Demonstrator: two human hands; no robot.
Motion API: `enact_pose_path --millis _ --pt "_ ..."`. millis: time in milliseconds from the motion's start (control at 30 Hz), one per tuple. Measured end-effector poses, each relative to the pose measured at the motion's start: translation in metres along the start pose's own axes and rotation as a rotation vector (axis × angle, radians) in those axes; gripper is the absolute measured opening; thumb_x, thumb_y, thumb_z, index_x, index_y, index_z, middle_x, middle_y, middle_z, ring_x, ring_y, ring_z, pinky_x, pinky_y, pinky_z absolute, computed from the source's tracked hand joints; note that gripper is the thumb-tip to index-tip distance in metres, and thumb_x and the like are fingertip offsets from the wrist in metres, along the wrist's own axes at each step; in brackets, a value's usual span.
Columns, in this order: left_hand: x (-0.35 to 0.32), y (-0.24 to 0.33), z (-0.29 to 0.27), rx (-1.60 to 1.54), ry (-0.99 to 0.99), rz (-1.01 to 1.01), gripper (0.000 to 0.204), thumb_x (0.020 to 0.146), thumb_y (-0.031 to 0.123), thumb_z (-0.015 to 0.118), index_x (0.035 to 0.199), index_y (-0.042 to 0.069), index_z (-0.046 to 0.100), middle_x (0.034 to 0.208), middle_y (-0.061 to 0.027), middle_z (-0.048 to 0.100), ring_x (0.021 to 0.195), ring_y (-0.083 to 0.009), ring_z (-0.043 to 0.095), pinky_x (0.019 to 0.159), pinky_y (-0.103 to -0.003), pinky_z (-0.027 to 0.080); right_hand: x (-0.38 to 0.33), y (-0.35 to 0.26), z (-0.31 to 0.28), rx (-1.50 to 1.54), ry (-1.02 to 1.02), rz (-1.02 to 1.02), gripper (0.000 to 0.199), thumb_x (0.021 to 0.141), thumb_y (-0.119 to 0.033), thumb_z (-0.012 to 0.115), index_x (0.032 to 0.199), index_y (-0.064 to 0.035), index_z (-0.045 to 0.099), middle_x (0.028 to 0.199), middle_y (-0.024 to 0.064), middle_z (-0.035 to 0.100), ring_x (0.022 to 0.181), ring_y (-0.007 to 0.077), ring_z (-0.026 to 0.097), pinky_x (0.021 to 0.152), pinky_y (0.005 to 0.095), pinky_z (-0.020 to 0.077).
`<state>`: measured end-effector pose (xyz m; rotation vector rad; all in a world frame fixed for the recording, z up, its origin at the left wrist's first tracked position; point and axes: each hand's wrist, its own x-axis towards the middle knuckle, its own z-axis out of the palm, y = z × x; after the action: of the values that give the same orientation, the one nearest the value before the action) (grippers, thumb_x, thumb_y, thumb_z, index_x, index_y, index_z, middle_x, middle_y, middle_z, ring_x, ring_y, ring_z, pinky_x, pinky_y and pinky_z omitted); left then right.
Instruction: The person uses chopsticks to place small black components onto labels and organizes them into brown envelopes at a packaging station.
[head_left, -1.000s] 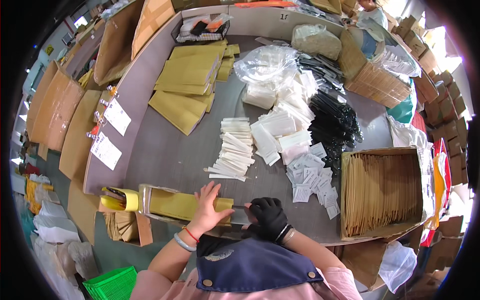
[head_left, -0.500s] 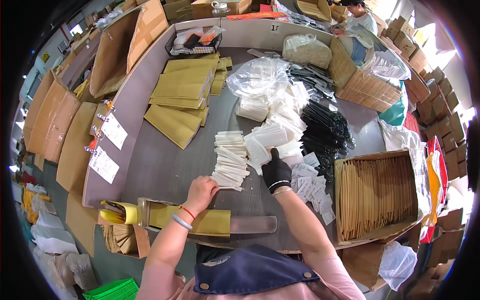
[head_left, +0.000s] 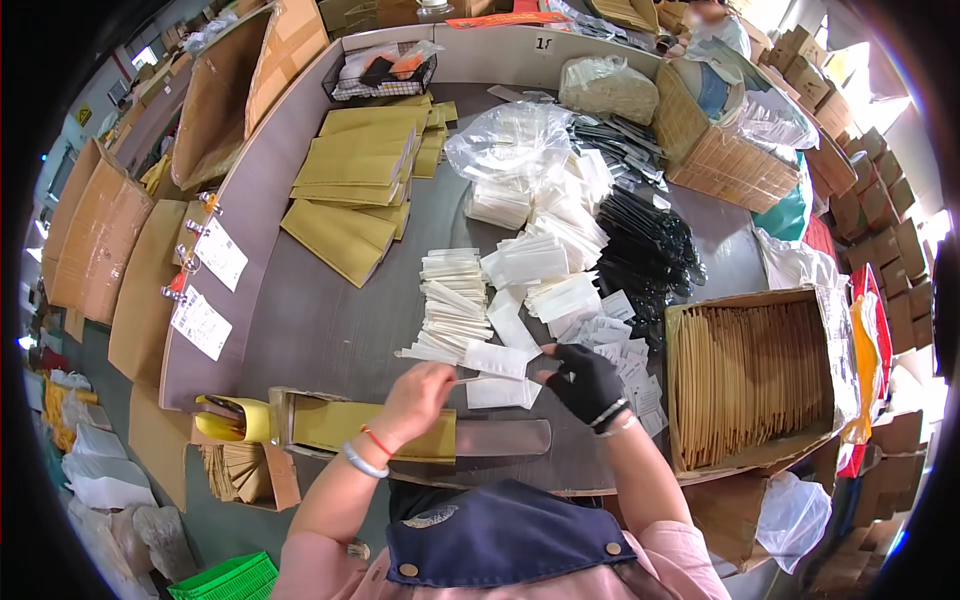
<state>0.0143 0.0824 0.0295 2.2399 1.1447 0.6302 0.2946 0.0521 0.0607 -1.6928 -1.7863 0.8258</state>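
My bare left hand [head_left: 418, 398], with a red string and a pale bangle at the wrist, is closed with its fingertips on the edge of a white paper sleeve [head_left: 496, 360]. My right hand [head_left: 585, 385], in a black fingerless glove, is just right of that sleeve. Its thumb and forefinger are apart, with nothing visible between them. Below lies another white sleeve [head_left: 500, 393]. Beyond my left hand is a neat stack of white sleeves [head_left: 458, 300]. A looser heap of white sleeves [head_left: 565, 230] spreads farther back, partly under clear plastic [head_left: 510, 145].
Black plastic-wrapped items [head_left: 650, 245] and small printed cards [head_left: 625, 350] lie right of the heap. A carton of padded envelopes [head_left: 750, 390] stands at right. Yellow envelopes [head_left: 355, 165] lie back left. A tray with a yellow envelope [head_left: 370, 428] sits at the front edge.
My right hand has left the white heap, moving nearer and right. My left hand has come slightly nearer and right. White sleeves now lie spread between the hands.
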Motion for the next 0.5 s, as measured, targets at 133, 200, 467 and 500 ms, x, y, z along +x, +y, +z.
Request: enact_pose_path --millis 133,200,467,500 --pt "0.011 0.0 0.038 0.122 -0.057 0.116 0.016 0.079 0.011 0.067 0.092 0.006 0.06 0.092 -0.0117 0.058 0.092 -0.0328 0.056 0.081 -0.042 0.048 -0.036 0.032 -0.043 -0.031 0.344 0.114 0.022 0.079 -0.009 0.071 0.101 -0.0068 0.07 0.096 0.0112 0.069 0.081 0.0252 0.067 0.072 0.0341 0.0528" --pt "0.013 0.007 0.044 0.17 -0.067 0.088 0.02 0.077 0.012 0.071 0.092 0.006 0.06 0.092 -0.0114 0.059 0.092 -0.0327 0.056 0.081 -0.041 0.048 -0.07 0.106 -0.069 -0.299 0.558 0.189 0.015 0.082 -0.009 0.069 0.096 -0.0044 0.068 0.091 0.0101 0.068 0.079 0.0193 0.065 0.074 0.0329 0.0526" --pt "0.019 0.009 0.049 0.134 -0.17 -0.006 0.024 0.071 0.014 0.077 0.089 0.007 0.063 0.088 -0.0122 0.062 0.086 -0.0319 0.061 0.076 -0.042 0.05 -0.158 0.221 -0.134 -0.842 0.437 0.755 0.022 0.082 -0.025 0.059 0.094 -0.0057 0.058 0.099 0.0164 0.057 0.098 0.0356 0.056 0.079 0.0476 0.0488" --pt "0.021 0.012 0.046 0.035 -0.2 -0.092 0.022 0.072 0.013 0.077 0.087 0.006 0.063 0.083 -0.0131 0.063 0.081 -0.0326 0.062 0.073 -0.043 0.05 -0.155 0.22 -0.136 -0.843 0.443 0.766 0.022 0.082 -0.025 0.059 0.094 -0.0057 0.058 0.099 0.0164 0.057 0.098 0.0356 0.056 0.079 0.0476 0.0488"
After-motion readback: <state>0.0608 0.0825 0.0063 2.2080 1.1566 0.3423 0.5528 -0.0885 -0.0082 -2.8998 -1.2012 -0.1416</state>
